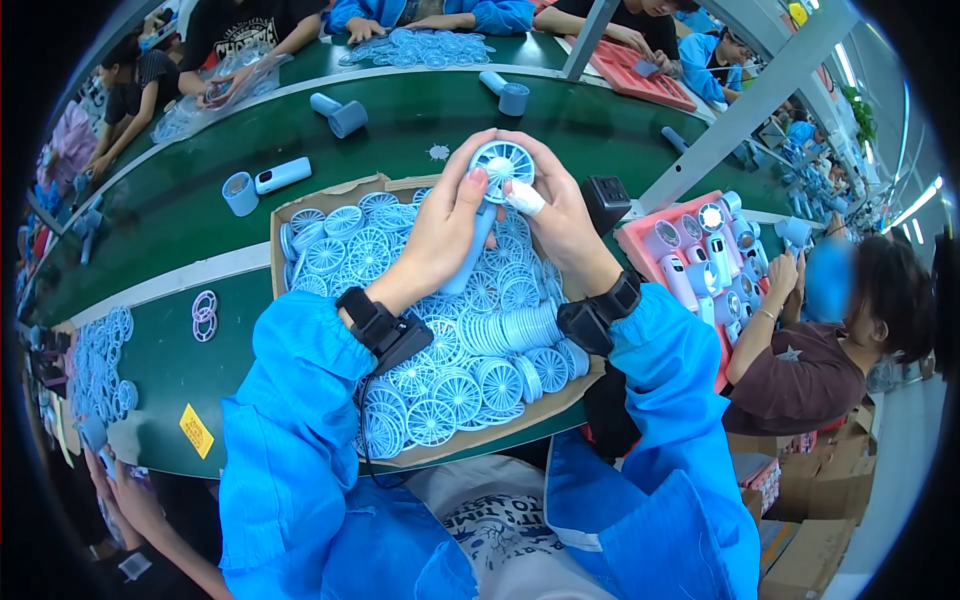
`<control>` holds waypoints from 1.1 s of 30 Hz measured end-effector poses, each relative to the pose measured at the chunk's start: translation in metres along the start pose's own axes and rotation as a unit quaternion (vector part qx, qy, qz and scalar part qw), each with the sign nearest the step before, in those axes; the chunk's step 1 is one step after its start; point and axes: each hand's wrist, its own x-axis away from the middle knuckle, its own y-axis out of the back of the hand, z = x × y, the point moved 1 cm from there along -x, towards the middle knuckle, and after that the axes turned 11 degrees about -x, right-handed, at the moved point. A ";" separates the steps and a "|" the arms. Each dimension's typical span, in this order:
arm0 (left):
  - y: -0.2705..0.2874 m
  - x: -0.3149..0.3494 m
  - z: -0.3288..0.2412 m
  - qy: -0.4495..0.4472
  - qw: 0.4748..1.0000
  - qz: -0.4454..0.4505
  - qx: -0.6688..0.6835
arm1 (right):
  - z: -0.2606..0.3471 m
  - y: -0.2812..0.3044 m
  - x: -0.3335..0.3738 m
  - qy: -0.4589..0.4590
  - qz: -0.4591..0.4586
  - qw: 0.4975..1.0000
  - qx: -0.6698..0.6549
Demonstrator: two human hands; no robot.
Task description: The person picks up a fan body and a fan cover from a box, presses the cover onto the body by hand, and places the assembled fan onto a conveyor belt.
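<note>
Above an open cardboard box [450, 455], both my hands are closed round the head of a light blue handheld fan [470, 262]. My left hand [452, 215] wraps the near left side, its thumb pressed on the spoked round grille [502, 158]. On the opposite side my right hand [552, 200] cups the head. Its thumb, bound in white wrapping, also rests against the grille. The fan's handle slants down toward me, partly covered by my left hand. Below, many light blue round fan grilles [457, 395] fill the box, some in a stacked row.
Ahead, a green conveyor belt [400, 130] carries several blue fan bodies [285, 175]. At right a pink tray [640, 240] holds assembled fans beside a co-worker [810, 370]. A metal post [690, 170] rises there. Purple rings [204, 316] and a yellow card [196, 431] lie left.
</note>
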 end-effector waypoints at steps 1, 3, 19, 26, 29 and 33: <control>0.001 0.001 -0.001 0.014 1.000 0.003 0.011 | -0.002 0.000 -0.001 0.004 -0.017 1.000 0.003; 0.000 0.003 -0.004 0.029 0.999 0.007 0.022 | -0.001 0.000 0.001 0.008 -0.036 0.999 0.006; 0.016 -0.009 0.011 0.067 0.989 0.070 -0.108 | -0.015 0.004 0.002 -0.073 -0.086 0.994 -0.003; 0.019 -0.007 0.010 0.151 0.984 0.071 -0.069 | -0.012 0.002 0.005 -0.117 -0.076 0.989 -0.045; 0.020 -0.008 0.011 0.158 0.984 0.069 -0.045 | -0.010 0.001 0.005 -0.099 -0.060 0.992 -0.041; 0.016 -0.009 0.006 0.117 0.990 0.069 -0.041 | -0.009 0.004 0.005 -0.022 -0.019 1.000 0.011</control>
